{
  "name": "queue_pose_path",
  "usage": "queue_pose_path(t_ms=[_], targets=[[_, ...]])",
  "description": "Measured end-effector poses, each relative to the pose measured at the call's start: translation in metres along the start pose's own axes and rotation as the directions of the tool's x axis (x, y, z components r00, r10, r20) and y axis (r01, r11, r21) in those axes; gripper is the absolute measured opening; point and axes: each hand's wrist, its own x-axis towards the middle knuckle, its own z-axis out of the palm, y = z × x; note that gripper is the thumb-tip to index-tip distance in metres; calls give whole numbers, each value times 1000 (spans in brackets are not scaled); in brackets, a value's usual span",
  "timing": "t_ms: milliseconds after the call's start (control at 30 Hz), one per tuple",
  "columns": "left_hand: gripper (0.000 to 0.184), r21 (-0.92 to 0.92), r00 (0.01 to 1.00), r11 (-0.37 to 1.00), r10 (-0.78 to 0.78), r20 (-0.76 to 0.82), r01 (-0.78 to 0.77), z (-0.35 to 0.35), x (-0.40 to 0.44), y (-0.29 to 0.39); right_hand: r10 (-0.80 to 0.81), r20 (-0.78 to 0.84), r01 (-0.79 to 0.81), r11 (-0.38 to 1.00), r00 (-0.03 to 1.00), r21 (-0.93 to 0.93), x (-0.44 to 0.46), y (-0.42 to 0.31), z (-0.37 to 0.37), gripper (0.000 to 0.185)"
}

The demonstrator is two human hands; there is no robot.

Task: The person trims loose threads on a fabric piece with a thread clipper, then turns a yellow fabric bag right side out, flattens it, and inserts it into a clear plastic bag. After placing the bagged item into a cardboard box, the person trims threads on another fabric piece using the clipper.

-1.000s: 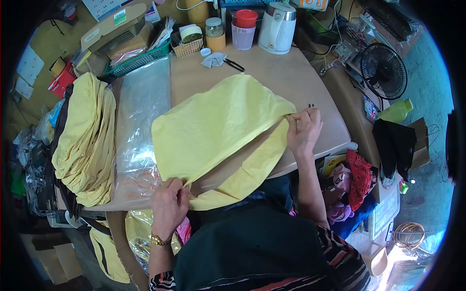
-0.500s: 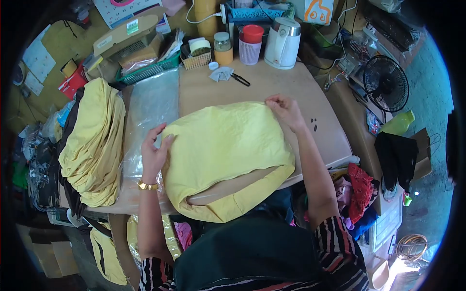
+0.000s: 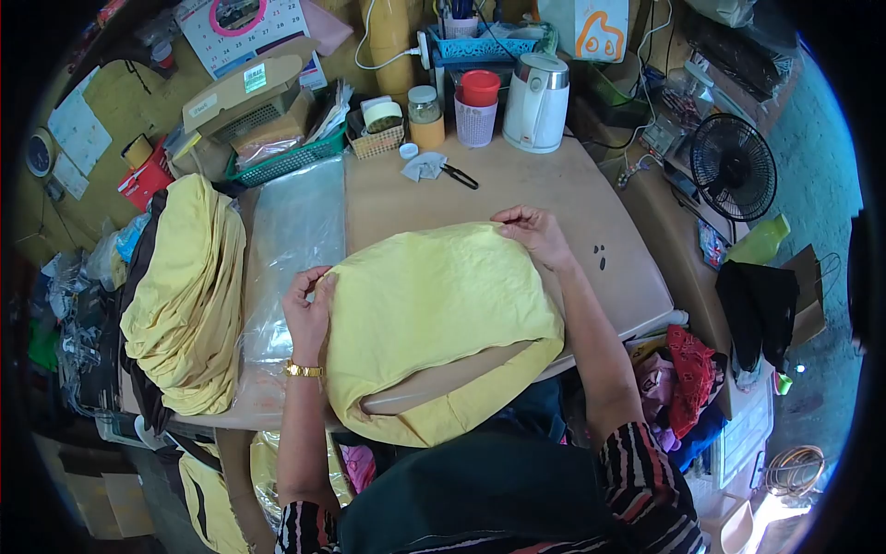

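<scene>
A yellow cloth piece [image 3: 438, 295] lies flattened at the table's front edge. Its lower part forms a long band that loops around a gap, through which the tabletop shows. At the upper left corner, my left hand [image 3: 309, 305] pinches the cloth's edge between thumb and fingers; a gold watch is on that wrist. My right hand [image 3: 535, 233] pinches the upper right corner with its fingertips. To the left of my left hand, a big heap of folded yellow cloth [image 3: 185, 305] with dark cloth under it rests beside clear plastic sheets [image 3: 295, 240].
Black-handled snips [image 3: 460, 175] lie near a crumpled grey scrap [image 3: 425, 166]. Along the back stand a white kettle [image 3: 536, 102], a pink cup with red lid [image 3: 476, 109], a jar [image 3: 425, 115] and a green basket [image 3: 286, 152]. A fan [image 3: 734, 166] stands right.
The view has tilted up slightly, so everything sits lower in the picture. My left hand has closed from a looser pose onto the cloth's left corner. My right hand keeps its pinch.
</scene>
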Motion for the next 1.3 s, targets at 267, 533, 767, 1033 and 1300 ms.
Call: queue_pose_path(t_ms=[267,533,767,1033,1300], targets=[[15,5,1000,1000,-12,-12,12,1,-3,6,-55,-61,53,998,997,-24,2,7,4,17],[11,-17,999,1000,25,-29,-26,2,-3,6,-13,-51,-7,929,999,-370,15,-11,-1,12],[12,0,993,995,97,-62,-98,-11,-3,40,154,79,-125,947,985,-296,16,-66,-19,11],[10,233,977,957,196,-81,-173,-15,14,80,-657,-151,261,485,739,-835,36,-103,-21,13],[27,443,950,848,311,29,-291,-10,24,61,-543,58,396,531,838,-749,-37,-143,32,17]])
